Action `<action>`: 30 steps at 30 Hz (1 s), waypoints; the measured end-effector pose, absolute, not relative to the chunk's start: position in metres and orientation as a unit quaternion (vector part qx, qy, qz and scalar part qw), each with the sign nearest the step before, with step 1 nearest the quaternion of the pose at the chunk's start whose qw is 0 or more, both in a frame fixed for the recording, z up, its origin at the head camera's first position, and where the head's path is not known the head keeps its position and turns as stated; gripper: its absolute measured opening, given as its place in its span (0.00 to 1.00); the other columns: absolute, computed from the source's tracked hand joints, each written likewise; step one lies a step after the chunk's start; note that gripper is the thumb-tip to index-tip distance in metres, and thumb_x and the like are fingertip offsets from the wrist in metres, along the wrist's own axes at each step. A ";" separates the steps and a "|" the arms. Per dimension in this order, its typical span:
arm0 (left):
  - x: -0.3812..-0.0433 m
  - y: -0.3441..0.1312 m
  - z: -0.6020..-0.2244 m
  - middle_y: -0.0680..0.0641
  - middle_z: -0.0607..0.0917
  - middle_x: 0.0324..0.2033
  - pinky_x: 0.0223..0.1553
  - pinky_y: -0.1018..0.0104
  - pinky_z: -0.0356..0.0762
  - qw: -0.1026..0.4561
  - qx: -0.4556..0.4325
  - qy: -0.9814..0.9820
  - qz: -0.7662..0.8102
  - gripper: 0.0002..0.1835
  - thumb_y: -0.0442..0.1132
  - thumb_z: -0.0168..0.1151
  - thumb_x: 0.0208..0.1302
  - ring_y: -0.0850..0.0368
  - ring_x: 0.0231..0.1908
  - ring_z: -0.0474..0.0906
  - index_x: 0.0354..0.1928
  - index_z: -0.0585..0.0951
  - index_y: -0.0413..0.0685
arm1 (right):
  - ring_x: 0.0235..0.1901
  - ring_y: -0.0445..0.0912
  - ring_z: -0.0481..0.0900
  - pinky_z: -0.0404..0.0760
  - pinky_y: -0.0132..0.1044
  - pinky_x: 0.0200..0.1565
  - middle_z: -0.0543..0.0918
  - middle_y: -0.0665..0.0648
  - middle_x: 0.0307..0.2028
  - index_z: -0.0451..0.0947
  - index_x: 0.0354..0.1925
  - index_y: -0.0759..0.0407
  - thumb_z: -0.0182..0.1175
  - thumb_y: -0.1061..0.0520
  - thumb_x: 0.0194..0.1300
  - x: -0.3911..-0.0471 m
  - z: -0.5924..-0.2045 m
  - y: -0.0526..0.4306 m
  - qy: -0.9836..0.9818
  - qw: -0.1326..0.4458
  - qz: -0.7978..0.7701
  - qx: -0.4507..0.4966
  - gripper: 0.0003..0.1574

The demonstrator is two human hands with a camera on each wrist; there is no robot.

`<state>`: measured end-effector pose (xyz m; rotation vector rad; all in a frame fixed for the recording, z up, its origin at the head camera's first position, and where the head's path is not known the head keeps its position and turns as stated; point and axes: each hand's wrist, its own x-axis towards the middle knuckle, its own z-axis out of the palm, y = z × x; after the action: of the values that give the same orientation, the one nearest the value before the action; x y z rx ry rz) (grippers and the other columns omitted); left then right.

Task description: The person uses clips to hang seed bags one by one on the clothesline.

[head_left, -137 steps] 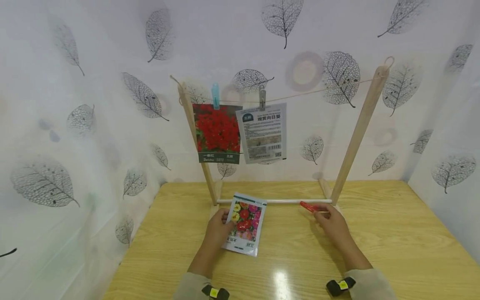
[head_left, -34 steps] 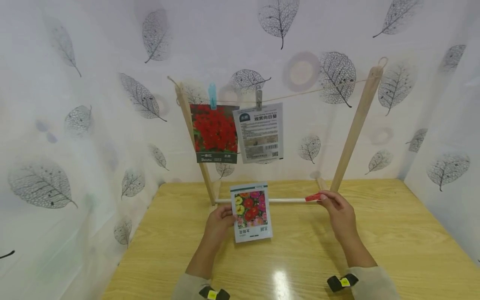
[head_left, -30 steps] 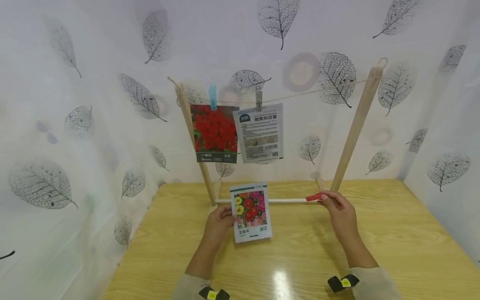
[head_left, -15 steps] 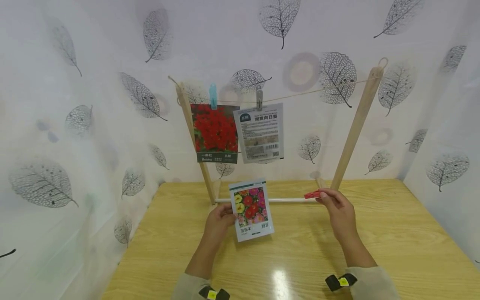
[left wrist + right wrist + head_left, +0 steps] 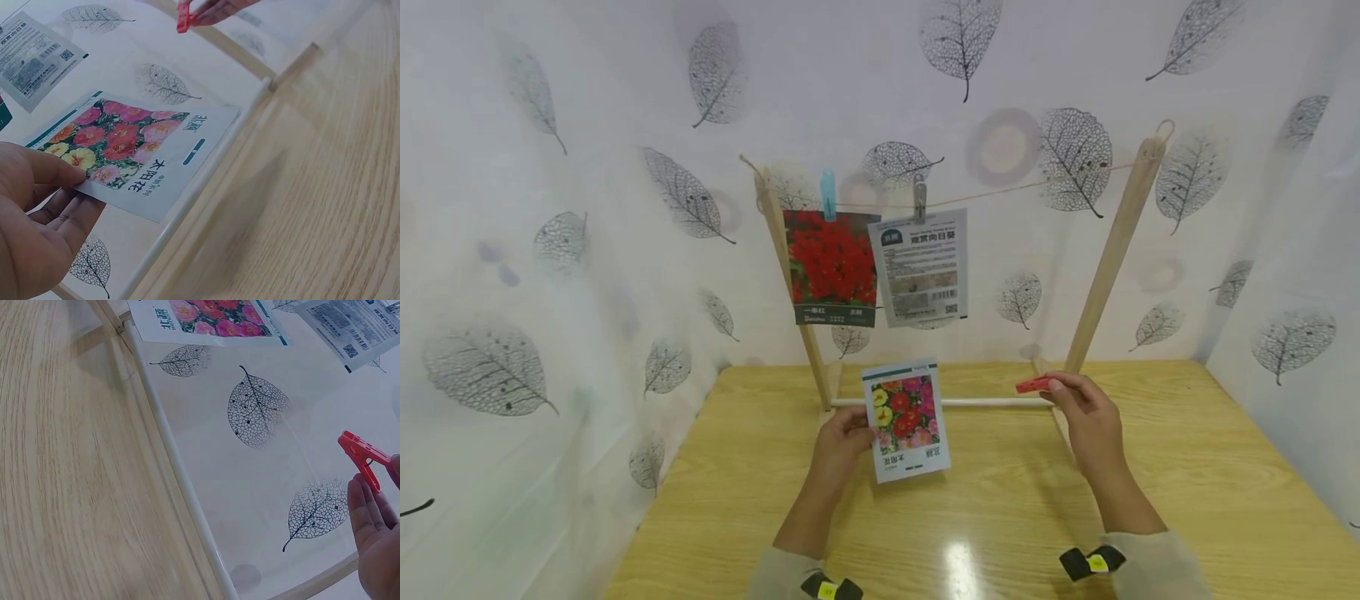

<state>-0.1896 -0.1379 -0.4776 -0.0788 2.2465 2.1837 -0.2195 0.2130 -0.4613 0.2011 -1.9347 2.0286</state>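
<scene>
In the head view my left hand (image 5: 841, 446) pinches the left edge of a seed packet (image 5: 907, 421) between thumb and fingers. The packet shows colourful flowers, and its printing is upside down in the head view. It is held up over the table, in front of the white rod. To the right, my right hand (image 5: 1086, 417) pinches a red clothespin (image 5: 1033, 384) by its handle ends. The clothespin's nose points left, with nothing in it, as the right wrist view also shows the clothespin (image 5: 362, 456). Packet and clothespin are well apart.
A string (image 5: 1000, 193) spans two wooden posts (image 5: 1112, 258). From it hang a red-flower packet (image 5: 832, 267) under a blue clothespin (image 5: 828, 194) and a back-facing packet (image 5: 922, 271) under a grey clothespin (image 5: 920, 198). A white rod (image 5: 992, 402) joins the posts low down, above the wooden table (image 5: 1187, 467).
Since the earliest frame the packet has risen and straightened upright in my left hand. My right hand has moved up and right with the clothespin. Over the last second both shifted only slightly.
</scene>
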 end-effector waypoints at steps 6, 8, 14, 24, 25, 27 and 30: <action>-0.190 -0.137 -0.475 0.38 0.83 0.50 0.50 0.64 0.84 0.003 -0.026 0.724 0.690 0.18 0.31 0.60 0.64 0.53 0.45 0.81 0.57 0.79 0.37 | 0.42 0.35 0.87 0.82 0.24 0.51 0.86 0.44 0.43 0.75 0.55 0.76 0.58 0.59 0.74 -0.219 -0.456 0.214 -0.682 0.168 0.708 0.072 0.21; -0.190 -0.136 -0.474 0.38 0.83 0.50 0.49 0.64 0.84 0.002 -0.028 0.725 0.688 0.18 0.31 0.61 0.65 0.54 0.45 0.81 0.56 0.79 0.36 | 0.42 0.36 0.87 0.82 0.25 0.51 0.86 0.45 0.43 0.74 0.54 0.78 0.58 0.61 0.74 -0.219 -0.455 0.214 -0.671 0.171 0.717 0.082 0.20; -0.191 -0.134 -0.469 0.40 0.85 0.49 0.51 0.61 0.84 0.000 -0.031 0.736 0.676 0.17 0.34 0.62 0.66 0.55 0.44 0.82 0.56 0.80 0.39 | 0.42 0.39 0.88 0.83 0.27 0.52 0.87 0.48 0.44 0.74 0.54 0.80 0.57 0.64 0.73 -0.221 -0.452 0.214 -0.646 0.175 0.735 0.108 0.19; -0.193 -0.133 -0.461 0.40 0.83 0.49 0.51 0.62 0.84 0.001 -0.023 0.735 0.678 0.17 0.31 0.62 0.64 0.54 0.44 0.81 0.55 0.80 0.40 | 0.42 0.36 0.87 0.81 0.23 0.51 0.87 0.44 0.42 0.75 0.54 0.78 0.57 0.63 0.74 -0.224 -0.439 0.217 -0.683 0.184 0.697 0.113 0.18; -0.193 -0.133 -0.461 0.40 0.83 0.49 0.51 0.62 0.84 0.002 -0.022 0.735 0.678 0.17 0.31 0.62 0.64 0.54 0.44 0.81 0.55 0.80 0.40 | 0.42 0.35 0.87 0.81 0.23 0.51 0.88 0.44 0.42 0.75 0.54 0.77 0.57 0.63 0.74 -0.224 -0.439 0.218 -0.684 0.185 0.695 0.118 0.18; -0.194 -0.133 -0.460 0.40 0.84 0.49 0.52 0.62 0.83 0.004 -0.021 0.735 0.678 0.17 0.31 0.61 0.65 0.54 0.44 0.81 0.55 0.80 0.40 | 0.42 0.36 0.87 0.82 0.24 0.52 0.87 0.45 0.42 0.75 0.53 0.78 0.57 0.64 0.73 -0.226 -0.438 0.219 -0.677 0.187 0.700 0.128 0.17; -0.195 -0.133 -0.459 0.40 0.84 0.49 0.51 0.62 0.84 0.006 -0.023 0.736 0.676 0.16 0.32 0.61 0.65 0.55 0.44 0.82 0.55 0.80 0.40 | 0.42 0.37 0.88 0.82 0.25 0.52 0.88 0.46 0.42 0.74 0.52 0.79 0.56 0.65 0.73 -0.227 -0.435 0.220 -0.671 0.190 0.703 0.143 0.16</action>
<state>-0.1946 -0.1327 -0.4593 -0.0706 2.3053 2.1166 -0.2272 0.2198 -0.4352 0.4008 -1.8846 1.9746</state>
